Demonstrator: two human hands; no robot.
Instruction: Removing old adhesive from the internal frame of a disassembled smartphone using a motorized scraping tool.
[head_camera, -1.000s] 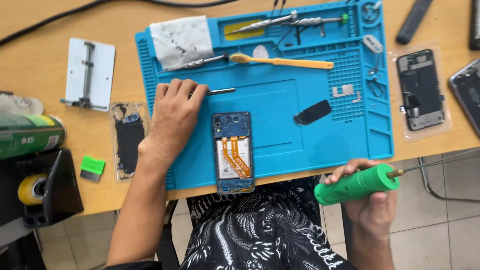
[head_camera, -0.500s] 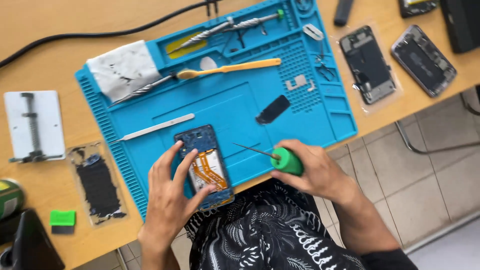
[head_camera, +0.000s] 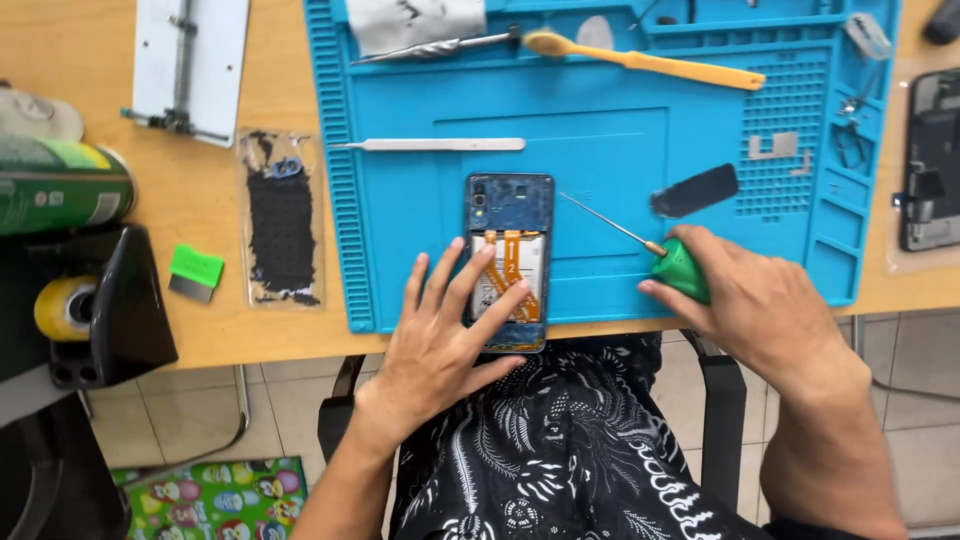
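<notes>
Head view: opened phone lying back-up at the near edge of the blue mat, orange flex cables exposed over the battery.

Left hand: flat and spread, fingers pressing the near half of the phone; nothing gripped, just pinning it to the mat.

Right hand: closed around the green screwdriver, thin shaft angled far-left, tip hovering just right of the phone's far end, apart from it.

Step in hand, as judged: steadying the phone and bringing the driver in toward the blue upper cover.

Next move likely calls for: seating the tip square in a screw head near the phone's far right corner, keeping downward pressure light, holding the phone still.

Also on the mat: tweezers just beyond the phone, yellow brush far, black part right.
</notes>
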